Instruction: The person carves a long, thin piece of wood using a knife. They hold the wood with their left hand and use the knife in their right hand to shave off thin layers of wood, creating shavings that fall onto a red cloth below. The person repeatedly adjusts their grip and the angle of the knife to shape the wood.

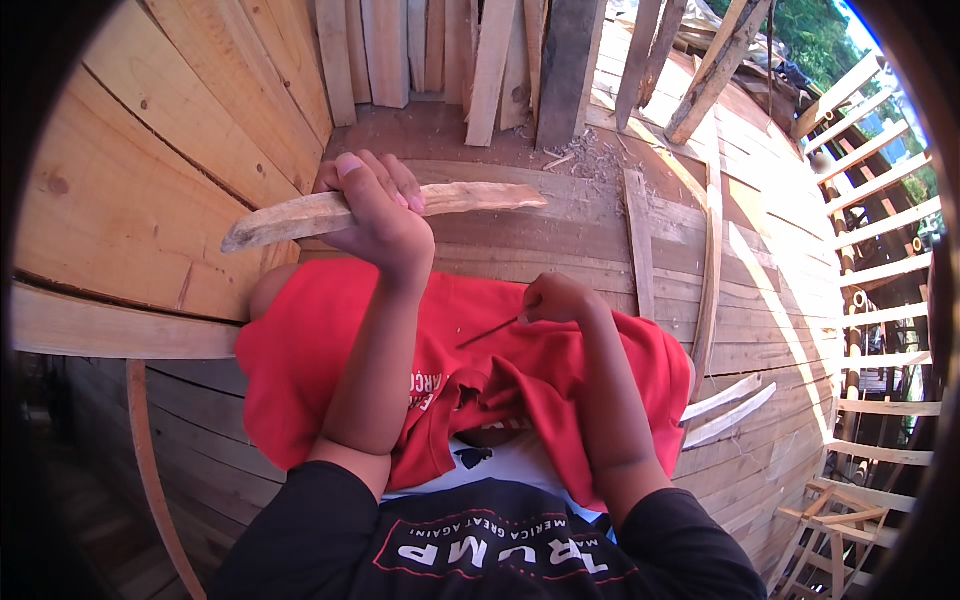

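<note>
My left hand (378,205) is raised in front of me, its fingers wrapped round the middle of a long, slightly curved strip of wood (480,196). The strip lies nearly level, with a rough, pale, whittled surface; one end sticks out to the left of the fist and the other to the right. Lower and to the right, over my lap, my right hand (558,298) is closed round a thin, dark, narrow tool (487,333). It points down and left over the red cloth (470,300) on my lap, apart from the strip. Whether it is a knife blade I cannot tell.
A plank wall (170,150) rises close on my left. Upright boards (390,50) lean at the back. Shavings (615,155) litter the plank floor (590,225). Loose slats (640,240) and two pale strips (730,410) lie to the right, before a slatted railing (885,265).
</note>
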`<state>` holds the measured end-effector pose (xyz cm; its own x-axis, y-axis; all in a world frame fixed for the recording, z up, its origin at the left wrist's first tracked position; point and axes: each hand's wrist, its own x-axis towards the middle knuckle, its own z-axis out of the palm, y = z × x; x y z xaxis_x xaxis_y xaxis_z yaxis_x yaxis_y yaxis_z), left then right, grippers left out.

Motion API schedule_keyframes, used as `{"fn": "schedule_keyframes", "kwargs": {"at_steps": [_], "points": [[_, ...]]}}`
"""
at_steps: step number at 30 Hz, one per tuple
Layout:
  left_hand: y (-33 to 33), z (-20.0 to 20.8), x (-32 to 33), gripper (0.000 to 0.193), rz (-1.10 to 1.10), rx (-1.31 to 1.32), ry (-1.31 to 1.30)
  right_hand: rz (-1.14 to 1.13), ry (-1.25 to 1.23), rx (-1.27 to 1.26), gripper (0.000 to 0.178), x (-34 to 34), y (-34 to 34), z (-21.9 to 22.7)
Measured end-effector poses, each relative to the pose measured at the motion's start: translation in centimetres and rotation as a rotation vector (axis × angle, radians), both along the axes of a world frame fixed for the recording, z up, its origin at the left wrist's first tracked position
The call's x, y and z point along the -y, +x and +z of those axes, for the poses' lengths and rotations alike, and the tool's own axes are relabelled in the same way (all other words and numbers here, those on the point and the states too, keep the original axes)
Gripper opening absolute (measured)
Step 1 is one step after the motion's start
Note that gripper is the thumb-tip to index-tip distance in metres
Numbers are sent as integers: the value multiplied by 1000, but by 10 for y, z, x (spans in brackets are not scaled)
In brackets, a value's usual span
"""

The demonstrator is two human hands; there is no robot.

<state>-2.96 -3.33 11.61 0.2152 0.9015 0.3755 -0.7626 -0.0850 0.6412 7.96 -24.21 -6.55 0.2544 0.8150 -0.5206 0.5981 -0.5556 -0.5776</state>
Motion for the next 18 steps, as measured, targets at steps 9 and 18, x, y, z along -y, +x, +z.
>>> {"fn": "schedule_keyframes", "kwargs": {"at_steps": [9, 18], "points": [[-3, -2, -12, 37, 3, -3, -30, -292, 111, 63, 30, 2, 2, 4], [-4, -1, -4, 37, -6, 0, -6, -63, 56, -223, 25, -51, -35, -1]]}}
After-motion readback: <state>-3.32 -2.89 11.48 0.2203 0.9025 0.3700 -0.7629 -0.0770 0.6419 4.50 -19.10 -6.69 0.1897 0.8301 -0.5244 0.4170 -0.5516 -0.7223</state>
